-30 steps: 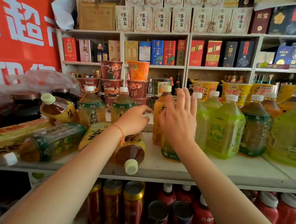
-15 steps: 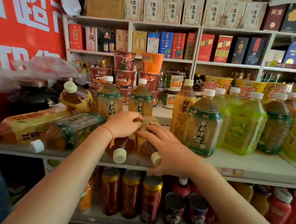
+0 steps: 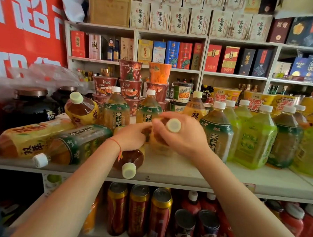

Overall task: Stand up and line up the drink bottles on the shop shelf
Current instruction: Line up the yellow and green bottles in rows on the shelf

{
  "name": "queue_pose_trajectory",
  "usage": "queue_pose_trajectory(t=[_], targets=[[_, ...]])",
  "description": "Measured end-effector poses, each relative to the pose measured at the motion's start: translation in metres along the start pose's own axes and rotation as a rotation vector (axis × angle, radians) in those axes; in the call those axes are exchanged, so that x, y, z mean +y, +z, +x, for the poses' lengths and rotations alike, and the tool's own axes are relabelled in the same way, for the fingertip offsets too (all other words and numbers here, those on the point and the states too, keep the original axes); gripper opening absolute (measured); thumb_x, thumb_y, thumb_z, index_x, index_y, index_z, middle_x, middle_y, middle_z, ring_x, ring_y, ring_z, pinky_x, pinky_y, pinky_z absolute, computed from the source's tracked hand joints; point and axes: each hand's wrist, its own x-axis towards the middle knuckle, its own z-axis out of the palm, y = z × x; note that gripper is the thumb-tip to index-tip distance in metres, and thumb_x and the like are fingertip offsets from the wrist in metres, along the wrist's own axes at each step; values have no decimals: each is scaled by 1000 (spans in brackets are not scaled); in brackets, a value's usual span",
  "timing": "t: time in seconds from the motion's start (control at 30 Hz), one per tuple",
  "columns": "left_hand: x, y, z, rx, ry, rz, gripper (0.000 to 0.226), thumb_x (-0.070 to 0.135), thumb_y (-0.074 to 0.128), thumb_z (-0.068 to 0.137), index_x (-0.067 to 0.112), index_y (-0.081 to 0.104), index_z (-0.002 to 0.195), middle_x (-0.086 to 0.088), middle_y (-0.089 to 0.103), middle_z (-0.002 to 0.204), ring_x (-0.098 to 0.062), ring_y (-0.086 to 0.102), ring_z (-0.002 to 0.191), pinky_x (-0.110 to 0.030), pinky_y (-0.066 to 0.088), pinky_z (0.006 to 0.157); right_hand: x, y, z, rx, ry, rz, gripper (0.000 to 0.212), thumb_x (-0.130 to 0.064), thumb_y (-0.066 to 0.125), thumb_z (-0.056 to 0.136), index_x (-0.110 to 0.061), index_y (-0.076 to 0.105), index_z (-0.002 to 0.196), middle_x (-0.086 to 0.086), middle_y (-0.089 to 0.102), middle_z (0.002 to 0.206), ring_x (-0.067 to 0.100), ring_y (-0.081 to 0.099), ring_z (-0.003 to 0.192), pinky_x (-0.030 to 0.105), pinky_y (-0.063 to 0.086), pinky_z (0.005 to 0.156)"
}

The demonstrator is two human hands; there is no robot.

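Bright, even, warm light, no hard shadows. Lower shelf at 6 o'clock is dimmer, cans point(image 3: 138, 211) in shade. Soft glare on the clear plastic bag point(image 3: 45, 76) at 9 o'clock. Motion blur on both hands, left hand point(image 3: 131, 137) and right hand point(image 3: 182, 136), worst at the fingers point(image 3: 163, 117). Wide-angle bowing: shelf edge point(image 3: 185, 181) curves, boxes point(image 3: 309, 32) at 2 o'clock lean and smear.

You have one view only, worn on your head, wide-angle, facing forward and slightly down at the shop shelf point(image 3: 176, 171) from close range. Your forearms enter from the bottom edge. The lower shelf of cans point(image 3: 138, 211) sits beneath, the wall of boxes point(image 3: 175, 52) behind and above.
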Motion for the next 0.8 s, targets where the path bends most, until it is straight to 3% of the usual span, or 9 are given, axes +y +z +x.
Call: queue_pose_trajectory(t=[0.07,0.13,0.23,0.33,0.43,0.6,0.7,0.77,0.8], targets=[[1,1,0,-11,-9,39,26,28,49,98,39,58,120,4,68,122,-22,60,106,-39,49,93,-13,-1,25,-48,139,-155,61,-76,40,89,-22,66,80,-7,67,71,14,65,68,36,58,64],[2,1,0,-23,-14,87,21,36,51,96,34,61,115,2,69,118,-23,60,104,-39,49,91,-19,6,49,-125,216,-287,72,-85,30,83,-21,62,75,-4,64,69,17,63,66,32,55,62],[3,0,-1,-26,-9,64,24,33,51,96,28,61,117,-1,70,113,-25,62,104,-40,51,91,-13,22,71,-76,357,-230,78,-88,31,80,-18,66,78,-3,66,69,18,63,65,31,55,60],[1,1,0,-35,-26,38,36,30,49,98,31,55,134,5,68,120,-19,61,110,-31,48,87,2,30,79,62,414,-50,59,-69,46,90,-12,58,101,-2,65,83,18,64,73,34,55,61],[-3,3,4,-29,-29,32,44,29,48,101,29,49,144,5,61,136,-17,56,122,-25,42,88,15,34,74,244,320,-72,36,-40,58,96,-12,45,114,2,60,93,19,61,77,31,49,55],[-8,7,4,177,-4,-39,38,15,47,97,29,62,129,1,60,136,-21,48,130,-42,43,107,36,43,65,318,300,-65,63,-35,56,99,-4,31,147,11,63,114,26,63,100,43,57,81],[-11,9,-8,429,-3,-272,39,4,43,94,28,71,106,3,65,120,-22,52,125,-43,44,106,22,44,45,404,151,-188,59,-22,55,99,-2,32,149,19,52,135,34,49,127,50,41,109],[-17,12,-22,513,-52,-335,36,3,44,95,29,68,101,6,59,115,-22,50,123,-44,42,107,5,46,21,428,-37,-230,51,-13,53,96,-3,40,144,17,53,135,32,47,128,50,38,112],[-21,15,-29,512,-81,-329,32,5,46,96,28,66,105,6,53,118,-20,47,126,-41,39,109,-4,46,10,324,-97,-183,46,-11,52,97,-6,44,141,13,56,130,29,50,123,48,42,109]])
